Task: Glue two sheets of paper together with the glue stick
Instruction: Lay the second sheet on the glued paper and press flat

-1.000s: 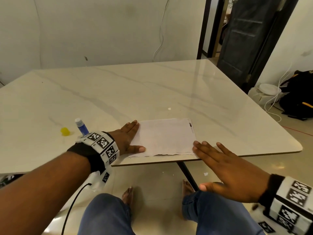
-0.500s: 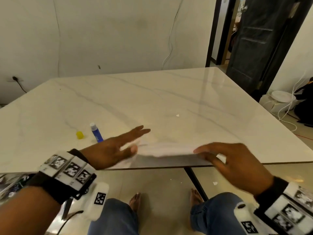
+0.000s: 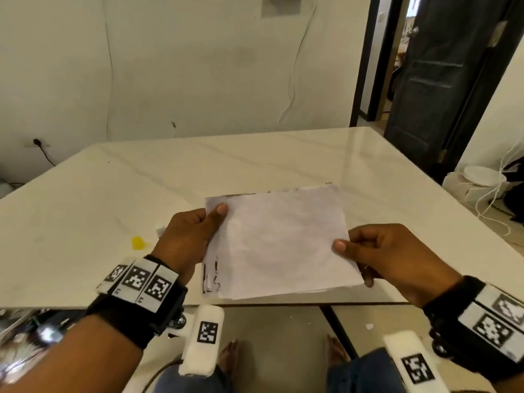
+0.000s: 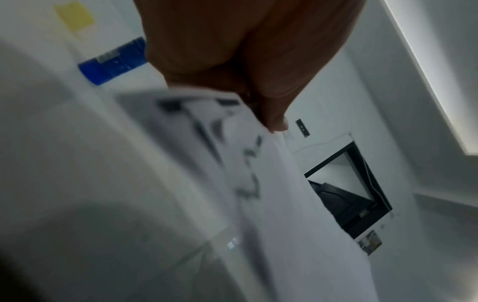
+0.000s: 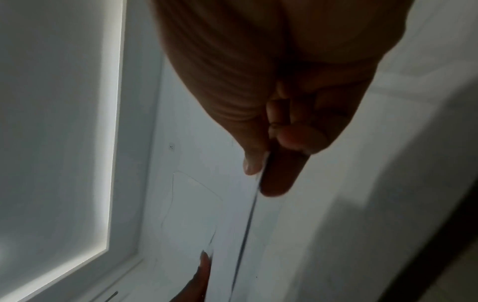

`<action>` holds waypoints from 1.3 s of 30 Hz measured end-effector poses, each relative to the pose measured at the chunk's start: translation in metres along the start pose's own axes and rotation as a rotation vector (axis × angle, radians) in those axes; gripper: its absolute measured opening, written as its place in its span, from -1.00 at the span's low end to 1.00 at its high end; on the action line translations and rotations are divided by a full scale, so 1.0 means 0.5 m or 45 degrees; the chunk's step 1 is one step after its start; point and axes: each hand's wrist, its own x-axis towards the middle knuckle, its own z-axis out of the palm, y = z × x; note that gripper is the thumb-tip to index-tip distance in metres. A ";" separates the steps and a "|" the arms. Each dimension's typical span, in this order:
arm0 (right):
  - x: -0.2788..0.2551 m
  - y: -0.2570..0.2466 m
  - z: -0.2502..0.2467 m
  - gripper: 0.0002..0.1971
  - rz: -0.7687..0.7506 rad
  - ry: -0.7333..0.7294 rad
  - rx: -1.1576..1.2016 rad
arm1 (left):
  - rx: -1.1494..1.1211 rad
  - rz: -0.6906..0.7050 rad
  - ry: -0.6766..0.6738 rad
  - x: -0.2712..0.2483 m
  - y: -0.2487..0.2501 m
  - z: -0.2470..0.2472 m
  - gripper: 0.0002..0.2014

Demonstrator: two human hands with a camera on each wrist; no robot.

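Now both hands (image 3: 286, 251) pinch the paper sheets (image 3: 279, 242) above the table (image 3: 113, 194).

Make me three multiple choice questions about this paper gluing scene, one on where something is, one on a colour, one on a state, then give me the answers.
1. Where is the yellow cap?
A. On the table, left of the left hand
B. On the paper
C. On the floor

2. What colour is the glue stick body?
A. Red
B. Blue
C. Green

3. What state are the paper sheets in?
A. Flat on the table
C. Crumpled into a ball
B. Held up by both hands

Answers:
1 A: it sits on the table beside the left hand.
2 B: the left wrist view shows it blue.
3 B: the left hand and right hand each pinch a side edge.
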 end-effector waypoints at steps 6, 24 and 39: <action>0.022 0.065 0.022 -0.72 0.144 0.220 0.041 | 0.206 -0.216 -0.230 -0.012 -0.060 0.008 -0.55; 0.062 0.129 0.047 -0.82 0.034 0.615 -0.295 | 0.360 -0.056 0.097 0.002 -0.141 -0.044 -0.86; 0.041 0.112 0.065 -0.83 -0.015 0.649 -0.296 | 0.481 0.020 0.552 0.011 -0.132 -0.188 -0.41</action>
